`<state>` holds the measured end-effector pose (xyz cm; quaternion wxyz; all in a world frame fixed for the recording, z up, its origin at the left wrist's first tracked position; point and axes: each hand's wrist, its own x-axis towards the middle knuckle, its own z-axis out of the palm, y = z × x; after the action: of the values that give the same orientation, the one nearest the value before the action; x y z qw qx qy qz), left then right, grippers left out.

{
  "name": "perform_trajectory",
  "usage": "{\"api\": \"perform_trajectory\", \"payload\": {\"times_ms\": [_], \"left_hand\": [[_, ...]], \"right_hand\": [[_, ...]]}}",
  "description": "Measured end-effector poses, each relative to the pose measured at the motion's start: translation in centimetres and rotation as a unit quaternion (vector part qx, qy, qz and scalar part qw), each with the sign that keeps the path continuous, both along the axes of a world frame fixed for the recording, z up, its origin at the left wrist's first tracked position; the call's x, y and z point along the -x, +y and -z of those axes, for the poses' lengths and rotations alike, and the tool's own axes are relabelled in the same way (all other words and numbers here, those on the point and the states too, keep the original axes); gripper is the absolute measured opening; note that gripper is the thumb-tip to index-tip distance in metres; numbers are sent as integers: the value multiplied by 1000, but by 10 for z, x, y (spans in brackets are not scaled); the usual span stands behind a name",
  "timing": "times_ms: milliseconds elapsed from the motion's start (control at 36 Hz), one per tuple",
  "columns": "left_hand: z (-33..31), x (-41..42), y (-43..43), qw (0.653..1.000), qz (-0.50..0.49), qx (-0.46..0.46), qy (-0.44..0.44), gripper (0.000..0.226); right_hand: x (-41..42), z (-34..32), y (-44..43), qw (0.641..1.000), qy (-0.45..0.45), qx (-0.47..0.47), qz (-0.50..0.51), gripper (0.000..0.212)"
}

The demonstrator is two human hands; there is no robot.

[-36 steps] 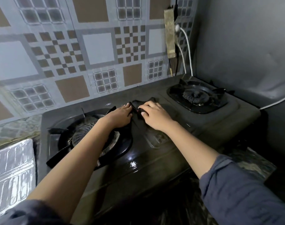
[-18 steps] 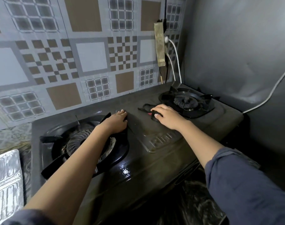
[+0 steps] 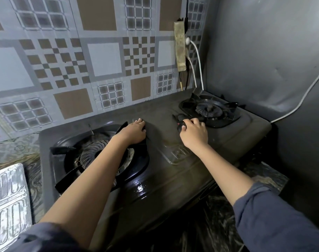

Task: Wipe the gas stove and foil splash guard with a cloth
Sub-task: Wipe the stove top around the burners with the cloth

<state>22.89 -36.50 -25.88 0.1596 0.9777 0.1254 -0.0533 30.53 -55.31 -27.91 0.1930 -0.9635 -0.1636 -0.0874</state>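
Head view: gas stove on table, front edge wet and shiny.
Right hand: gripping dark cloth beside right burner.
Left hand: resting loose on stove, holding nothing.
Progress: stove probably mid-wipe; foil splash guard far left, untouched.

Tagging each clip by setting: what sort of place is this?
Probably a home kitchen: a two-burner gas stove with a patterned tile wall behind it, and a foil splash guard at the left.

Home kitchen, gas stove, tiled wall
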Motion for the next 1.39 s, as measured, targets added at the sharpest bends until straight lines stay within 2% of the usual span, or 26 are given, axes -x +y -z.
{"api": "perform_trajectory", "payload": {"times_ms": [361,639,806,1028,1250,1389], "left_hand": [[0,-3,2,1000,3,-17,14,54],[1,-6,1,999,-1,-28,28,58],[2,-4,-1,999,-2,-33,21,55],[4,-5,1,1000,-4,-25,16,55],[4,-5,0,1000,-3,-29,8,54],[1,-2,-2,999,2,-38,10,52]], "right_hand": [[13,-7,35,980,52,36,-191,39],[35,-7,-14,953,54,5,-298,34],[18,-8,-40,961,61,17,-270,34],[-15,-11,-20,970,65,37,-232,37],[-30,-13,-21,986,101,33,-129,40],[-19,-9,-34,992,90,26,-79,40]]}}
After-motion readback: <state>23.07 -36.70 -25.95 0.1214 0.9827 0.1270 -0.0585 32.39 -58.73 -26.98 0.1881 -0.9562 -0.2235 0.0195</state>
